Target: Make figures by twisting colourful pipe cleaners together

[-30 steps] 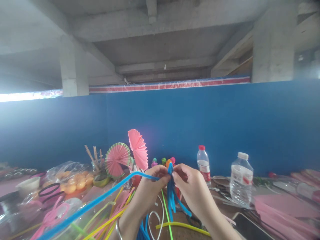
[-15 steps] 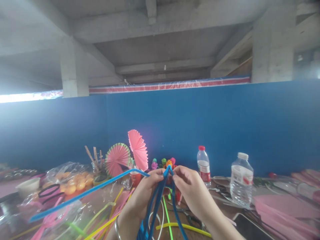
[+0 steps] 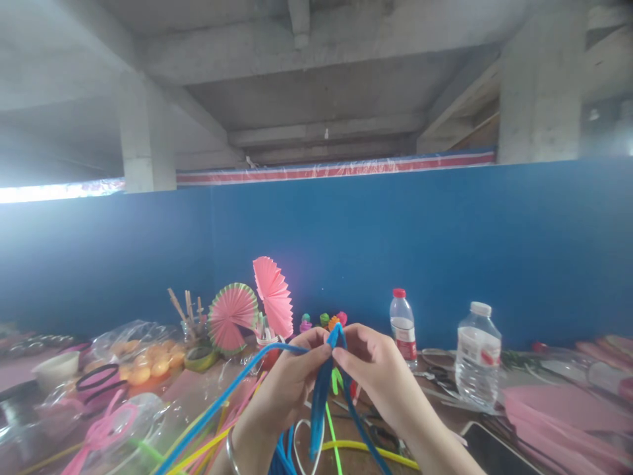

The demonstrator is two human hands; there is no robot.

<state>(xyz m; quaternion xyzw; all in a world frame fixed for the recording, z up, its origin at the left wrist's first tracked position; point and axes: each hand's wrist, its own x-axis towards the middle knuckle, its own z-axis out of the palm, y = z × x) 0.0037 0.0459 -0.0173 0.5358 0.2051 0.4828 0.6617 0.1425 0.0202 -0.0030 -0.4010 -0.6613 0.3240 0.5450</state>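
Note:
Blue pipe cleaners [image 3: 320,402] are bent into a narrow peak between my two hands in the middle of the head view. My left hand [image 3: 294,379], with a bangle at the wrist, pinches them just left of the peak. One long blue stem runs out from it toward the lower left. On the other side, my right hand [image 3: 370,359] is closed, thumb and fingers pinching the strand right of the peak. That strand hangs down to the lower right. More blue stems [image 3: 283,458] lie below, partly hidden by my left forearm.
Pink paper fans [image 3: 274,297] and a bag of orange balls [image 3: 148,363] stand at the back left. Two plastic bottles, a red-capped one [image 3: 403,326] and a white-capped one [image 3: 478,356], are at the right. Scissors [image 3: 380,435], a phone [image 3: 494,452] and yellow stems [image 3: 370,448] lie nearby.
The long blue stem at the left has swung downward and closer in. My hands have drawn together, and the hanging blue strands below the peak have bunched closer together.

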